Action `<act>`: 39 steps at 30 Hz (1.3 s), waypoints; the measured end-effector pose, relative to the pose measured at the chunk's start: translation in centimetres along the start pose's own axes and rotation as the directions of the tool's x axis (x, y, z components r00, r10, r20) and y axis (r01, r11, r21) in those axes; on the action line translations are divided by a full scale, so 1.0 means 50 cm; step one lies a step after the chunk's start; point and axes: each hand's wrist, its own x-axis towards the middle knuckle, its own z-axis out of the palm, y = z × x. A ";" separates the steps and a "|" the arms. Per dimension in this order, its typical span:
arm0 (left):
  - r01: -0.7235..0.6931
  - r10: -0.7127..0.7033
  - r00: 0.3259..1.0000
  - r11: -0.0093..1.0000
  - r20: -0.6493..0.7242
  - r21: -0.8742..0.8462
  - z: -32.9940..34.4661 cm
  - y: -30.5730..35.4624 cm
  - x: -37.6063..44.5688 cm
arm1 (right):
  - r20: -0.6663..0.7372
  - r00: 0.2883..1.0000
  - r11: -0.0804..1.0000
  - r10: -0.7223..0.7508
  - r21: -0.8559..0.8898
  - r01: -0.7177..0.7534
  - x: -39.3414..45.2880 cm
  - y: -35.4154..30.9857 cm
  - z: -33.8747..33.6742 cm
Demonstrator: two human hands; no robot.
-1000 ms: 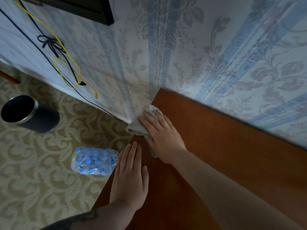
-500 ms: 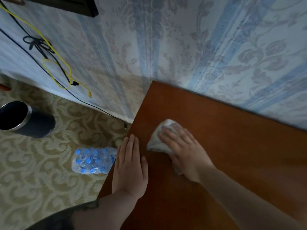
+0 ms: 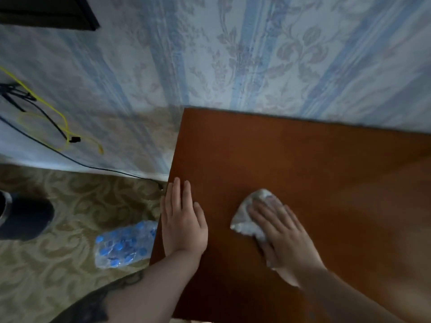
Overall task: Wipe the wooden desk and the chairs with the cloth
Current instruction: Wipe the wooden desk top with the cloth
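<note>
2 hands lay on the wooden desk (image 3: 303, 164): the right hand (image 3: 282, 234), fingers flat, pressed the white cloth (image 3: 248, 217), now dragged back from the wall corner; the left hand (image 3: 183, 220) braced flat, empty. Chairs remained.

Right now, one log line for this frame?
step: wiping desk | right hand: pressing cloth flat on wooden desk | left hand: flat at desk's left edge

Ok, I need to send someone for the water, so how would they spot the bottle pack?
Start at the wooden desk against the wallpapered wall. On the patterned carpet beside its left edge lies the bottle pack, near the left hand. Its clear wrap and blue caps set it apart from the dark bin.
</note>
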 end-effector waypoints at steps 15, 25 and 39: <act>-0.359 0.362 0.908 0.932 0.213 -0.054 -0.017 0.042 -0.096 | -0.107 0.831 0.837 0.545 0.115 -0.534 -0.268 -0.026 0.015; -0.367 0.369 0.900 0.929 0.234 -0.053 0.067 0.161 -0.171 | -0.105 0.874 0.879 0.475 0.112 -0.464 -0.221 -0.117 0.014; -0.354 0.374 0.902 0.926 0.216 -0.127 0.011 0.078 -0.162 | 0.106 0.955 0.942 0.277 0.167 -0.291 -0.061 -0.051 -0.019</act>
